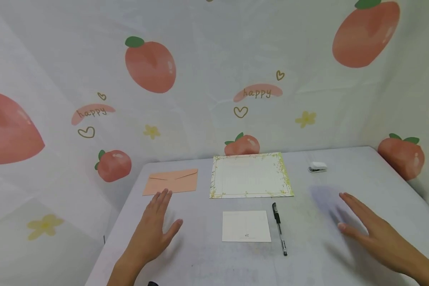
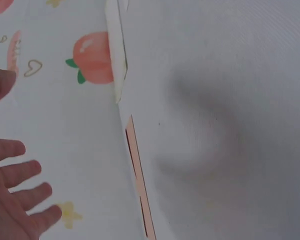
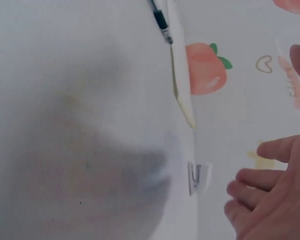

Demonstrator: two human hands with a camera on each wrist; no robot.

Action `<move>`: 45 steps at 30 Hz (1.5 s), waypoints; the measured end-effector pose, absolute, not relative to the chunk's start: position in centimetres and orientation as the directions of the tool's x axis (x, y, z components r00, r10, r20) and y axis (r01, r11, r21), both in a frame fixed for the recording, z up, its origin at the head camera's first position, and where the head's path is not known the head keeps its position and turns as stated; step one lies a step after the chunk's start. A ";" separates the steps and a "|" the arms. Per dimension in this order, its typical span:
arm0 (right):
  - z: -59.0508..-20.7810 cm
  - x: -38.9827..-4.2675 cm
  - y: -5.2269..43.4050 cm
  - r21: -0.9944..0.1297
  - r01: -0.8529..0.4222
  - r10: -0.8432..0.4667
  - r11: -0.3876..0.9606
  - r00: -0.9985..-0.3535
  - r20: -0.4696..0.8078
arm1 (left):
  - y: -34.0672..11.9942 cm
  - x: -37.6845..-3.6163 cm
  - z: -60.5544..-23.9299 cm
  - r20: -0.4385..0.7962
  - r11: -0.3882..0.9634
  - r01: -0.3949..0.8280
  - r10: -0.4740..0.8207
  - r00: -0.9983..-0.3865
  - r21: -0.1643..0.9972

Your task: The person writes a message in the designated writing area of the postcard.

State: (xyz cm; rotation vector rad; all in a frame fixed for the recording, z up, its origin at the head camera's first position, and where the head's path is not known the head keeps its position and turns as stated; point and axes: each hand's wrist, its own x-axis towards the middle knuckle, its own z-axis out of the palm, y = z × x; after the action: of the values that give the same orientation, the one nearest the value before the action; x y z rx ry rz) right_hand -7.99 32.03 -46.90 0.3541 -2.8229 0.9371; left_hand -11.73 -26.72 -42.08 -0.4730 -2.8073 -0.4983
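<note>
Peach-printed cloth hangs behind a pale grey table (image 1: pixel 207 262), and every place below is given from the small card (image 1: pixel 246 226) lying flat near the table's front middle. Both hands hover with fingers straight and spread, holding nothing. The left hand (image 1: pixel 153 228) is well to the card's left, its fingertips just short of the pink envelope (image 1: pixel 171 181), which lies behind and to the left of the card. The right hand (image 1: pixel 373 230) is farther off to the card's right. A black pen (image 1: pixel 279 228) lies just beside the card's right edge, apart from it, its long axis running front to back, parallel to that edge; it sits between the card and the right hand, so the right hand is the nearer one to it. Directly behind the card lies a bordered sheet of writing paper (image 1: pixel 251 175), and behind and to the right, a small white clip-like thing (image 1: pixel 317 167), too small to identify.
</note>
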 end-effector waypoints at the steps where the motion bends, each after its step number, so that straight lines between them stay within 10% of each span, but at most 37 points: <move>1: -46.8 -7.7 32.4 -0.588 -0.267 -0.175 0.764 -0.962 0.209 | -27.1 -11.6 -42.0 0.301 0.878 0.361 0.268 -0.915 0.316; 14: -46.3 -7.6 35.9 -0.856 -0.299 -0.356 0.423 -0.923 0.147 | -29.5 -11.2 -42.2 0.464 0.717 0.456 0.206 -0.862 0.528; 22: -45.9 -8.8 35.4 -0.995 0.075 -0.462 0.062 -0.882 -0.095 | -29.0 -11.3 -42.6 0.426 0.507 0.490 0.246 -0.871 0.709; 29: -46.0 -9.9 33.1 -0.948 0.282 -0.404 0.148 -0.857 -0.318 | -27.7 -11.7 -43.3 0.363 0.457 0.459 0.285 -0.887 0.762; 45: -46.3 -11.5 28.6 -0.940 0.292 -0.408 0.174 -0.848 -0.339 | -23.7 -12.5 -44.9 0.338 0.347 0.493 0.420 -0.842 0.798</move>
State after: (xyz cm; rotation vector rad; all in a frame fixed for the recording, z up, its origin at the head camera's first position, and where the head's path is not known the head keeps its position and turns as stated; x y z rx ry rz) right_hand -11.45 28.60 -46.29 0.1543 -2.7496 2.4627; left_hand -12.50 -23.71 -44.95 -0.8546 -2.5171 -1.5325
